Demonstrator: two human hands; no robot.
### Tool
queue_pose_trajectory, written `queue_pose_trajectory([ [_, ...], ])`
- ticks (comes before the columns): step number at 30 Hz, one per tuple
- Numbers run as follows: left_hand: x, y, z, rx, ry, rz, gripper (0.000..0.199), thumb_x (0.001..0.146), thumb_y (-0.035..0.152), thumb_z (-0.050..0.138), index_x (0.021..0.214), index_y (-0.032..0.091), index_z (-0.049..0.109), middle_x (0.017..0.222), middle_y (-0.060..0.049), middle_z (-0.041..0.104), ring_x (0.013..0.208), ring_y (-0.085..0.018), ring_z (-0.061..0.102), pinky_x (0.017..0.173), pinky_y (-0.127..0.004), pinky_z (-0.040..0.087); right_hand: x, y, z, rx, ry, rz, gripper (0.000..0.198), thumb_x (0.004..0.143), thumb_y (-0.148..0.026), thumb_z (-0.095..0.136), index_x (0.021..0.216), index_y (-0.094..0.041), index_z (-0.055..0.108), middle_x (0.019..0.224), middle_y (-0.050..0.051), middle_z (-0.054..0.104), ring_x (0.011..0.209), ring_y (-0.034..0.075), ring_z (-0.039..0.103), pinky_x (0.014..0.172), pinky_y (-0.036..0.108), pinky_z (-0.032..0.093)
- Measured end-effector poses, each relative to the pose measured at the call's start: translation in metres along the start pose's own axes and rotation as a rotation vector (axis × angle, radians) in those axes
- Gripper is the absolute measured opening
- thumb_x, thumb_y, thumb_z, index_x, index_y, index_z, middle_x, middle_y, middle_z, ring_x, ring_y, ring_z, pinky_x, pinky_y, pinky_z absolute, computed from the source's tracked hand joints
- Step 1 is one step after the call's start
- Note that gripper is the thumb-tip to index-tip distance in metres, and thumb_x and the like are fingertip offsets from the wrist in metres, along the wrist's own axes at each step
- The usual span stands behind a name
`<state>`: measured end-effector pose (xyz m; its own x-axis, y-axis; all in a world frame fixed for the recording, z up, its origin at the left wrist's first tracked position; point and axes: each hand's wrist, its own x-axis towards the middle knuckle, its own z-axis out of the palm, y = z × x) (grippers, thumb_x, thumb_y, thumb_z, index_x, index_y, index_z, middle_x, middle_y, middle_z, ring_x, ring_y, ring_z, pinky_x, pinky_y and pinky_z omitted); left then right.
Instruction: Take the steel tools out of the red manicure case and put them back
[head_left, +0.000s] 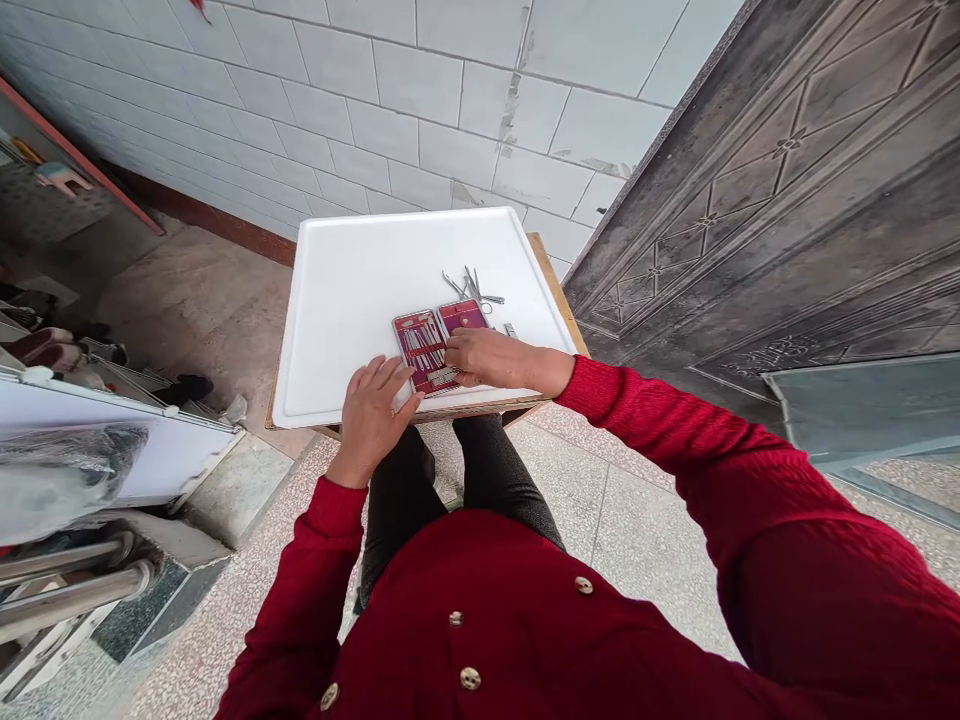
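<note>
White tray [360, 290] holds open case [459, 316], partly under right hand [495, 358], curled, grip unclear from here. Left hand [375, 412], fingers spread, rests at case's edge. Tools [471, 285] lie just beyond right hand.

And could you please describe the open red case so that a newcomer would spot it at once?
Find the white board before the tiled wall. Near its front edge, partly covered by the right hand, lies an open red case. Unlike the loose metal tools beyond it, it has two purplish-red panels, one holding slim tools.
</note>
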<state>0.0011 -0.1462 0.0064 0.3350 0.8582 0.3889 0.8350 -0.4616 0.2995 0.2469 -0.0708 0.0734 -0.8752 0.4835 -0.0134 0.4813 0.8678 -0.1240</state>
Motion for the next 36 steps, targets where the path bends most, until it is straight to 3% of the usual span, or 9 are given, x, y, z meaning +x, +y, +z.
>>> queue_pose_trajectory([
  [4,-0.002,0.001,0.0,-0.006,-0.003,-0.006,0.038,0.103,0.043,0.054,0.133,0.023,0.066,0.146,-0.01,0.064,0.144,-0.034,0.05,0.12,-0.055,0.038,-0.009,0.014,-0.007,0.033,-0.003,0.074,0.004,0.085,-0.014,0.068,0.083,-0.017,0.069,0.086,0.008,0.065,0.089,0.025,0.057,0.082,0.037,0.042],
  [8,-0.004,0.002,0.002,-0.002,0.011,-0.013,0.038,0.102,0.042,0.055,0.133,0.023,0.066,0.147,-0.01,0.063,0.145,-0.034,0.05,0.121,-0.055,0.037,0.003,0.023,-0.017,0.044,0.067,0.171,0.009,0.089,-0.019,0.064,0.081,-0.018,0.069,0.085,0.006,0.064,0.086,0.022,0.056,0.078,0.034,0.039],
  [11,-0.005,0.003,0.003,0.005,0.024,-0.004,0.037,0.102,0.04,0.055,0.132,0.022,0.067,0.146,-0.011,0.064,0.144,-0.034,0.051,0.12,-0.055,0.039,0.038,0.015,-0.021,0.027,0.097,0.196,0.007,0.091,-0.021,0.066,0.088,-0.016,0.07,0.09,0.009,0.067,0.091,0.023,0.058,0.076,0.033,0.038],
  [16,-0.005,0.003,0.003,0.001,0.037,0.002,0.037,0.102,0.04,0.055,0.131,0.02,0.068,0.144,-0.013,0.066,0.143,-0.034,0.053,0.12,-0.055,0.04,0.116,-0.007,-0.016,-0.021,0.024,0.124,0.009,0.093,-0.019,0.065,0.099,-0.015,0.071,0.106,0.013,0.072,0.105,0.027,0.06,0.077,0.033,0.04],
  [20,-0.006,0.003,0.003,0.003,0.037,0.003,0.037,0.103,0.04,0.054,0.132,0.022,0.068,0.144,-0.012,0.065,0.142,-0.033,0.054,0.119,-0.055,0.041,0.145,-0.008,-0.011,-0.032,-0.063,0.084,0.013,0.093,-0.014,0.064,0.103,-0.013,0.072,0.114,0.015,0.072,0.11,0.027,0.06,0.082,0.034,0.043],
  [24,-0.006,0.003,0.003,0.007,0.046,0.013,0.036,0.102,0.038,0.055,0.131,0.021,0.069,0.144,-0.012,0.066,0.143,-0.033,0.054,0.12,-0.055,0.041,0.128,0.008,-0.012,0.04,0.027,0.121,0.026,0.095,-0.015,0.064,0.119,-0.012,0.071,0.12,0.014,0.071,0.113,0.026,0.06,0.088,0.033,0.043],
  [29,-0.006,0.004,0.005,0.04,0.062,0.027,0.036,0.102,0.036,0.055,0.131,0.02,0.068,0.143,-0.012,0.066,0.141,-0.034,0.055,0.119,-0.055,0.042,0.082,0.026,-0.016,0.05,0.048,0.252,0.021,0.096,-0.013,0.059,0.106,-0.014,0.078,0.106,0.01,0.075,0.104,0.023,0.063,0.084,0.03,0.041],
  [32,-0.006,0.005,0.006,0.054,0.07,0.033,0.035,0.102,0.034,0.055,0.131,0.019,0.068,0.143,-0.012,0.066,0.141,-0.034,0.055,0.118,-0.054,0.042,0.068,0.021,-0.018,0.061,0.008,0.404,0.019,0.097,-0.019,0.061,0.103,-0.016,0.079,0.101,0.008,0.077,0.095,0.021,0.066,0.079,0.029,0.041],
  [36,-0.006,0.004,0.006,0.06,0.081,0.04,0.035,0.102,0.034,0.055,0.13,0.019,0.068,0.143,-0.012,0.067,0.141,-0.035,0.055,0.118,-0.054,0.043,0.076,0.0,-0.022,0.057,-0.041,0.62,0.027,0.1,-0.033,0.06,0.101,-0.015,0.08,0.099,0.01,0.079,0.091,0.023,0.071,0.076,0.029,0.045],
])
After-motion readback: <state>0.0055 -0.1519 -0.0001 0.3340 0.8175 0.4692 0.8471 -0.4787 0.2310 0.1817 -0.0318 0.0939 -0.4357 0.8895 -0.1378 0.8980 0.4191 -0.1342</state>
